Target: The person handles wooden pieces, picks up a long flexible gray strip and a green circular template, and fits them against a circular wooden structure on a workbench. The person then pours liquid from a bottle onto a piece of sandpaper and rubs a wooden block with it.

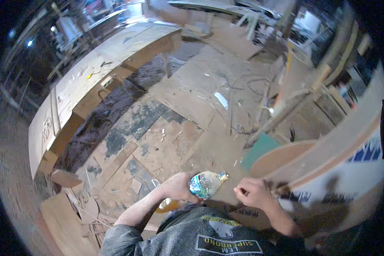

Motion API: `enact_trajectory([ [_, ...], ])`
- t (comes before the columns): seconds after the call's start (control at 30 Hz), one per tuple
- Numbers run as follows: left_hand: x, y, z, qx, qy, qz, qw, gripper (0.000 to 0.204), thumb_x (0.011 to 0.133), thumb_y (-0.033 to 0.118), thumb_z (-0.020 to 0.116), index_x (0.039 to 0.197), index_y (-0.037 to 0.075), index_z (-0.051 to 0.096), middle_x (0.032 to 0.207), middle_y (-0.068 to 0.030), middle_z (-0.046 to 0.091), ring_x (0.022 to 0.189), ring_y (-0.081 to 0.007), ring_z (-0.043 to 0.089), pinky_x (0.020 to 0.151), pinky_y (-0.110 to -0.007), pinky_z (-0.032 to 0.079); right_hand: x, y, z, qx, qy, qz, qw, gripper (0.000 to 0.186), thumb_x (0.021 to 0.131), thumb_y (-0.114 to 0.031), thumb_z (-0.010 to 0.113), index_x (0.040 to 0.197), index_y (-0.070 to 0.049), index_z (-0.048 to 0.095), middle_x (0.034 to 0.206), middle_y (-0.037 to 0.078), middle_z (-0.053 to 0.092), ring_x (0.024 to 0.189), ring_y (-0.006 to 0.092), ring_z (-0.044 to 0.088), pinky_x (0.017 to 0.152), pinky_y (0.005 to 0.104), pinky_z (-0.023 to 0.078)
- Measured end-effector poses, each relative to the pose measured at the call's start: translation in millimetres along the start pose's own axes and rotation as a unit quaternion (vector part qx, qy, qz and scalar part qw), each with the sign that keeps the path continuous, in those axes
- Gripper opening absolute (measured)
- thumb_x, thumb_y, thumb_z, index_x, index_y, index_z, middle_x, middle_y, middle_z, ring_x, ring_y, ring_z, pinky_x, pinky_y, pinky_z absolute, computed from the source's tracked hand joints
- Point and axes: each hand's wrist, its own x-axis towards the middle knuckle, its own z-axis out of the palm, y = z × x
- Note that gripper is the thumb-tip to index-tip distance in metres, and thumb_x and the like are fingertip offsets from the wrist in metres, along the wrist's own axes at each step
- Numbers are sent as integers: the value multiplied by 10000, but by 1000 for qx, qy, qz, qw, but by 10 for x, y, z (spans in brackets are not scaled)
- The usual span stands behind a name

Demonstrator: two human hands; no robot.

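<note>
My left hand (pixel 179 187) grips a clear plastic bottle (pixel 205 187) with a blue-and-green label and a crusted, pale-yellow top, held tilted toward the right. Just right of that top, my right hand (pixel 249 192) has its fingers curled and pinched together, apart from the bottle; whatever they may hold is too small to make out. Below my left hand, partly hidden by it, is a clear container (pixel 166 205) of amber liquid. A round brown board (pixel 279 158) and a green sheet (pixel 260 150) lie beyond my right hand.
A long wooden workbench (pixel 128 47) with small items runs along the left. The dusty floor (pixel 200 85) holds flat boards, scraps and cables. Leaning timber and panels (pixel 328 111) crowd the right side. Wood offcuts (pixel 85 205) are piled at the lower left.
</note>
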Motion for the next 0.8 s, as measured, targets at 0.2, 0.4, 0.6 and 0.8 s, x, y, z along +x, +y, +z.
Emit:
enact_trajectory([
  [0.2,187,-227,-1145,130,42,-41,990,827,557,330,890,1291,72,609,1063,-190,728,1003,-348,702,858,-442,550,1490,48,108,110,166,23,980,168,761,8,766,923,-19,736,884,140,722,786,276,723,698,357,572],
  [0.4,656,-507,-1741,65,89,-83,991,768,577,313,900,1249,53,635,1069,-175,738,999,-329,712,873,-420,552,2402,432,301,96,198,44,974,133,771,-16,763,899,-15,727,874,138,722,764,298,709,685,371,567],
  [0.6,1441,-589,-2343,44,120,-140,982,763,605,310,905,1272,60,631,1079,-168,743,1022,-300,724,886,-398,559,3343,1327,329,128,162,25,978,97,792,-46,746,886,-29,725,843,111,705,730,272,704,638,350,562],
  [0.8,2421,-767,-3057,-7,175,-92,980,678,626,284,898,1200,34,636,994,-177,751,1004,-317,732,826,-405,566,4457,2310,237,86,167,-46,981,99,740,-63,713,736,-57,614,716,101,597,613,294,635,537,387,501],
])
